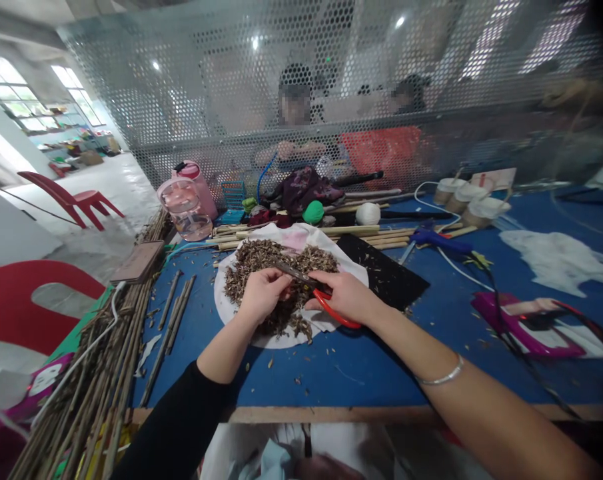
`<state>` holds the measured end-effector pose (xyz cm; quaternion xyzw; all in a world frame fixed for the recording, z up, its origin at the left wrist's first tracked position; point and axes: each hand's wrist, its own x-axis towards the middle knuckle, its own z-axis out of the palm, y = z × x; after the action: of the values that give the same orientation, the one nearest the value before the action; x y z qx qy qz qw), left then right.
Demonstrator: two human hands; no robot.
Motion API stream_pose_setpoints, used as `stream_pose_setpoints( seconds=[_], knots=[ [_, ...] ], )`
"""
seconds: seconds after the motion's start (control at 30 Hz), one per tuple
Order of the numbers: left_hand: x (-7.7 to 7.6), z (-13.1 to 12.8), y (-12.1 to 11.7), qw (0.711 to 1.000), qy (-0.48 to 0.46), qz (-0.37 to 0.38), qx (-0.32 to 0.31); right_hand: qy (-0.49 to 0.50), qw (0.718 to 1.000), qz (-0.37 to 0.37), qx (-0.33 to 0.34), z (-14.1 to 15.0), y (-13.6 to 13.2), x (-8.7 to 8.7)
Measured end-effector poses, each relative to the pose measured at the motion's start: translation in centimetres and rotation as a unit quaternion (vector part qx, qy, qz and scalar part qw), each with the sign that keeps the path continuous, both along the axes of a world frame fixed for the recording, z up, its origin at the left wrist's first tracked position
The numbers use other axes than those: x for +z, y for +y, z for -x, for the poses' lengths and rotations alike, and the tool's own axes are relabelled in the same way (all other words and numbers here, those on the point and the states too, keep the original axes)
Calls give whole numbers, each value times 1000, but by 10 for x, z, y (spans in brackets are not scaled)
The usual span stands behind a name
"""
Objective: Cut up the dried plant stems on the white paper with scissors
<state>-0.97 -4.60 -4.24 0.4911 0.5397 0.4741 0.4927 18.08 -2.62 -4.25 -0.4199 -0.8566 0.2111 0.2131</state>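
Note:
My right hand [344,293] grips red-handled scissors [308,283] whose blades point left over a heap of chopped dry plant bits [276,263]. The heap lies on a white round cloth [226,307] on the blue table [361,363]. My left hand [264,290] is curled over the heap right by the blades, fingers pinched on something small that I cannot make out. A silver bangle [441,377] sits on my right wrist.
Long dry stalks [96,387] lie bundled at the left edge. A black sheet [386,270], bamboo sticks [331,233], green and white balls, a pink bottle [196,190], a clear jar [186,210], a blue glue gun [438,240] and cables surround the cloth. Two people sit behind a mesh screen [331,100].

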Motion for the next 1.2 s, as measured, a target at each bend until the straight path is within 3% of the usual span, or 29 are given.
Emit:
stream_pose_setpoints(
  seconds=[0.1,0.2,0.33,0.43,0.7,0.8,0.93,1.07,1.2],
  knots=[
    [4,11,3,987,134,-63,59,-16,999,-21,-25,-2,1,4],
    [8,21,4,951,260,-133,107,-29,997,-36,-58,-5,4,8],
    [10,24,2,881,447,-148,35,-17,996,-44,-81,-9,6,9],
    [12,22,2,835,535,-132,4,-11,995,-32,-96,-11,8,8],
    [26,8,2,781,603,-112,-114,-11,995,-20,-92,-8,8,19],
    [23,2,-1,774,611,-116,-119,-26,995,-30,-92,-1,8,31],
    [16,1,-5,785,595,-123,-120,-11,995,-37,-93,8,11,39],
    [13,2,-8,789,590,-129,-110,42,992,-36,-115,12,11,28],
    [10,3,-11,809,563,-135,-104,26,992,-23,-121,8,7,16]
  ],
)
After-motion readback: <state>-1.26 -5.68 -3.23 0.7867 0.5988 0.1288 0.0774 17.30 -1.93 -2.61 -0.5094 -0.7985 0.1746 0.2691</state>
